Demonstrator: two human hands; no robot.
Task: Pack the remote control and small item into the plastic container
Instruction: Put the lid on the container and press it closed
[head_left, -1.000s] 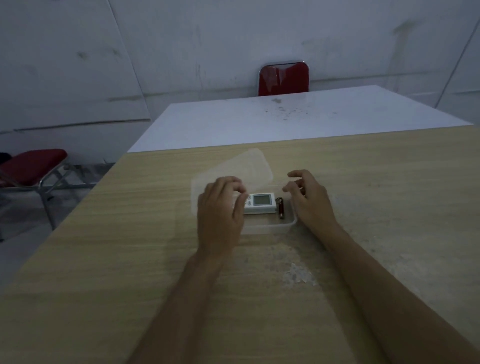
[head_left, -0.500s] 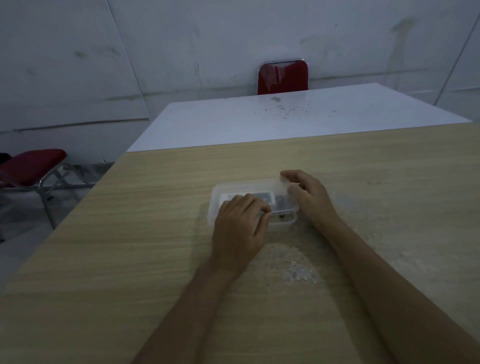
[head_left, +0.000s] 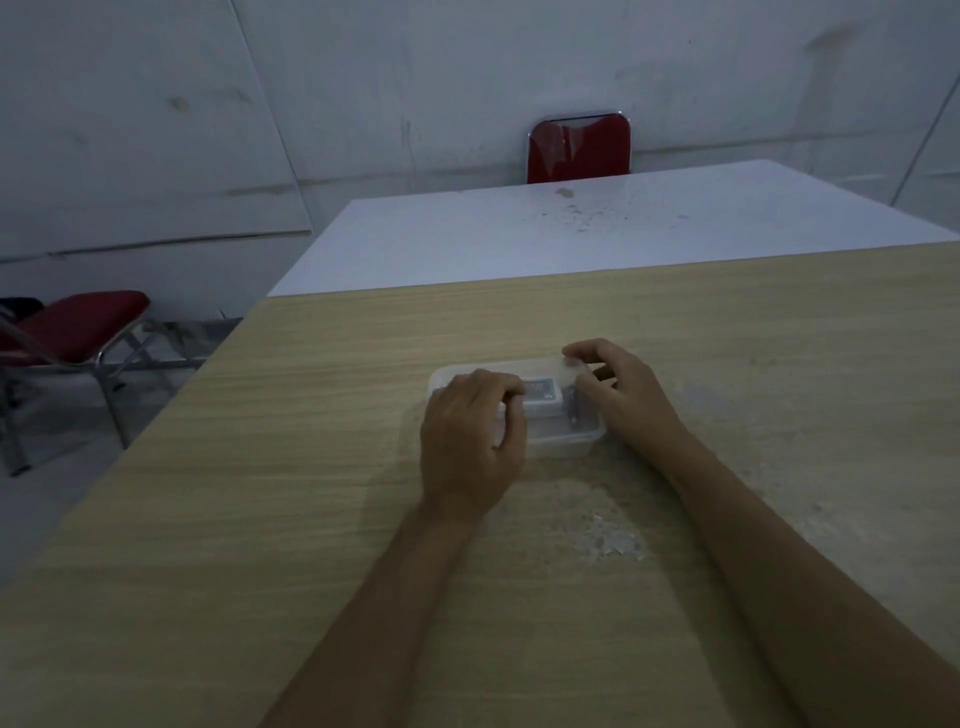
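Container (head_left: 563, 444) (lid on) sits under left hand (head_left: 470, 441) fingers (head_left: 511, 395).

Remote control (head_left: 543, 397) in container (head_left: 563, 446)

Two bare forearms reach in from the near edge of the wooden table (head_left: 311, 467), with no sleeve covering either one as far back as the view shows. The left hand (head_left: 467, 447) and right hand (head_left: 631, 400) wear no gloves, rings, watch or bands (dim light blurs fine detail). Nails look short and unpainted on the fingers (head_left: 587, 353) farthest from that edge.
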